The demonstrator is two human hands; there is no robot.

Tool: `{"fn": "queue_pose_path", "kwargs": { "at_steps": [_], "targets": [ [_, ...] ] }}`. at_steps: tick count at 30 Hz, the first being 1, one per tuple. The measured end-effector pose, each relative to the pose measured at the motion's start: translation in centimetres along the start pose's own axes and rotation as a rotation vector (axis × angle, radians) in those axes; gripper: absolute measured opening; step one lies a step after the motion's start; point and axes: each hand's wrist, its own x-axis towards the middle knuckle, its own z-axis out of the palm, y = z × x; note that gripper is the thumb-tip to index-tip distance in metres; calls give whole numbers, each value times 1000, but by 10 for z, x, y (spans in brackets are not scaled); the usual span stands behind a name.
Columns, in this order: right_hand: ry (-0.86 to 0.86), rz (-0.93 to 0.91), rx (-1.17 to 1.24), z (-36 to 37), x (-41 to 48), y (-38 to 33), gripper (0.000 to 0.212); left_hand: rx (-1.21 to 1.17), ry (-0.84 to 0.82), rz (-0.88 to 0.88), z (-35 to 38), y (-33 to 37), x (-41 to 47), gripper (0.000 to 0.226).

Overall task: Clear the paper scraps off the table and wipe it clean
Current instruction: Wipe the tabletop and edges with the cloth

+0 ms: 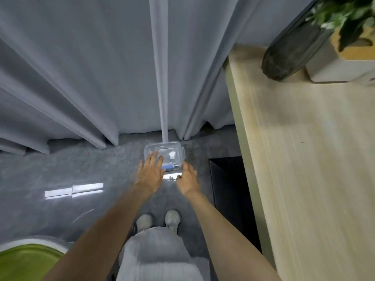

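A clear plastic box with a lid [171,152] sits on the grey floor in front of the curtain, with a white scrap visible inside and something blue [168,166] at its near edge. My left hand [151,171] reaches down with fingers spread, its fingertips over the box's left side. My right hand [187,179] hovers at the box's near right corner, fingers loosely curled, holding nothing. The light wooden table [304,159] stands to the right; no paper scraps show on the part in view.
A grey curtain [101,78] hangs behind the box. On the table's far end stand a dark object [288,53] and a white planter with a green plant [341,63]. A dark opening [229,189] lies under the table. A green seat [26,262] is bottom left.
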Motion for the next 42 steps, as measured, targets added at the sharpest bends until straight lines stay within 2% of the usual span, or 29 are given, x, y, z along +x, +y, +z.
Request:
{"fn": "queue_pose_path", "kwargs": {
  "at_steps": [6,10,13,16,20,25,30,34,36,39,42],
  "targets": [
    [-27,116,100,89,105,52,61,1,-24,-17,108,-34,100,53],
    [-42,137,146,145,172,87,60,-45,4,-41,179,-52,158,41],
    [-42,173,177,180,218,111,47,-155,-41,-126,226,-59,192,32],
    [-45,220,211,211,260,132,34,-390,-65,-267,268,-65,222,32],
    [-21,239,318,236,302,142,39,-800,35,-491,311,-72,253,19],
    [35,229,421,254,327,150,37,-1014,194,-768,328,-67,272,30],
    [109,259,596,246,308,139,24,-1162,180,-837,311,-60,264,25],
    [149,347,673,205,254,113,17,-1248,124,-835,261,-60,214,34],
    [175,364,721,178,217,92,14,-1274,55,-814,223,-63,181,34],
    [179,339,783,130,159,52,16,-1430,-64,-808,140,-55,122,19],
    [188,324,828,72,99,2,21,-1544,-225,-736,52,-42,66,22]
  ]
}}
